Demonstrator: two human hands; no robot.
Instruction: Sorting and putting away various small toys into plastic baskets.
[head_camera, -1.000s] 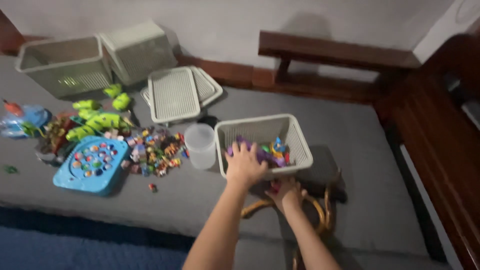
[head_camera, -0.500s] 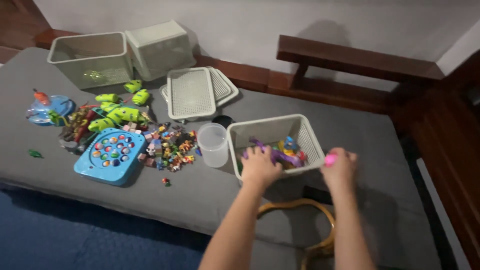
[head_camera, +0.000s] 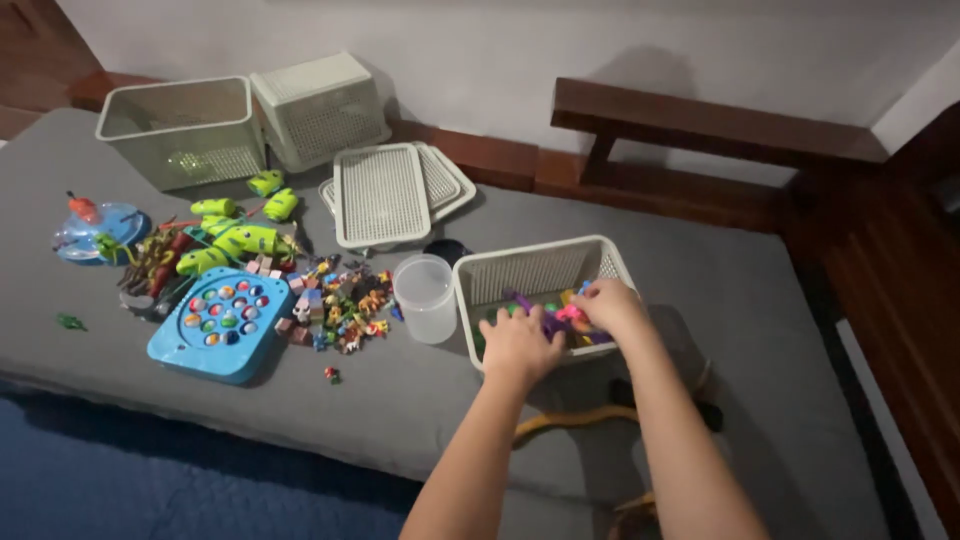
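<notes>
A white mesh basket (head_camera: 540, 256) stands on the grey mattress (head_camera: 400, 400), holding several small colourful toys. My left hand (head_camera: 520, 345) lies over its near rim, fingers curled on the edge. My right hand (head_camera: 610, 305) reaches down inside the basket from the right. Its fingertips pinch a small pink toy (head_camera: 570, 313) just above the other pieces. A clear plastic cup (head_camera: 424, 297) stands upright right beside the basket's left wall.
Left of the cup lie a heap of tiny figures (head_camera: 345, 305), a blue round-holed game board (head_camera: 222, 323) and green toys (head_camera: 240, 240). Two flat lids (head_camera: 380, 193) and two empty baskets (head_camera: 180, 130) sit farther back. A brown curved hoop (head_camera: 570, 420) lies under my arms.
My right hand came up from below the basket with a pink toy, passed the right rim, and now reaches inside. My left hand stays on the near rim.
</notes>
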